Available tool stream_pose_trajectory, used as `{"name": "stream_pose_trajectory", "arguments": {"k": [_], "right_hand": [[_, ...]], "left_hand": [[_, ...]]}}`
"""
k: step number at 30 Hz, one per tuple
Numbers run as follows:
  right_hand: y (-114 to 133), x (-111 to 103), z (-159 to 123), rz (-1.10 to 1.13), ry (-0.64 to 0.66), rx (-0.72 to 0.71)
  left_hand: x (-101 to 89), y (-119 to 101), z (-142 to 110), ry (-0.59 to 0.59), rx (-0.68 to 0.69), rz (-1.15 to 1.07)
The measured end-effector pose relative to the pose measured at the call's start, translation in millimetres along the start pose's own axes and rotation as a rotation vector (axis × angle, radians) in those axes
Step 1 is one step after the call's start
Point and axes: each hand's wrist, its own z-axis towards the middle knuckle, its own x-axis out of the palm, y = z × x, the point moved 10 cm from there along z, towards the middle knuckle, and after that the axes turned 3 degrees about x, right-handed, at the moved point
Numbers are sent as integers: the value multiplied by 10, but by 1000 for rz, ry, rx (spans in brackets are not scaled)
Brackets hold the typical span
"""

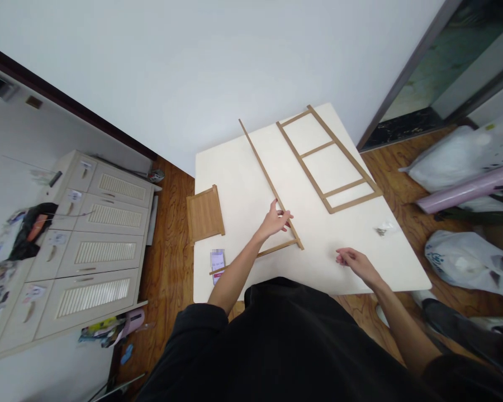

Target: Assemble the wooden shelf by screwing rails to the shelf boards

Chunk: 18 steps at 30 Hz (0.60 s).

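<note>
Fingers bent around a long, thin wooden rail [260, 162], my left hand [275, 219] grips it near its close end. A shorter wooden crosspiece [278, 247] meets the rail there, running left under my forearm and across a phone [218, 261]. Over the right front of the white table [235, 195], my right hand [357, 264] has its fingertips drawn together. Whatever may be between them is too small to make out. Beyond it lies a small clear bag with tiny metal parts [381, 229]. A ladder-like wooden frame [317, 149] lies flat at the back right.
A slatted wooden panel [205, 215] rests at the table's left edge. The wall [235, 67] borders the table's far side. White drawer cabinets [104, 229] stand to the left. Plastic bags [473, 262] and a pink roll [469, 187] occupy the floor at right.
</note>
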Motion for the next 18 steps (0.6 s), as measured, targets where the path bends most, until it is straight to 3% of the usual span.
{"name": "stream_pose_trajectory", "arguments": {"k": [5, 8, 10, 12, 14, 18], "right_hand": [[107, 145, -10, -98, -37, 19], [476, 394, 28, -163, -4, -37], [842, 586, 18, -213, 7, -145], [1168, 741, -22, -268, -14, -238], [1361, 859, -59, -289, -28, -267], [1447, 988, -100, -276, -12, -242]], "left_hand": [[207, 60, -165, 6, -3, 10], [321, 167, -261, 85, 31, -61], [186, 255, -250, 120, 52, -33], [-252, 435, -190, 44, 0, 137], [-955, 699, -149, -142, -147, 357], [-2134, 1214, -158, -356, -360, 574]]}}
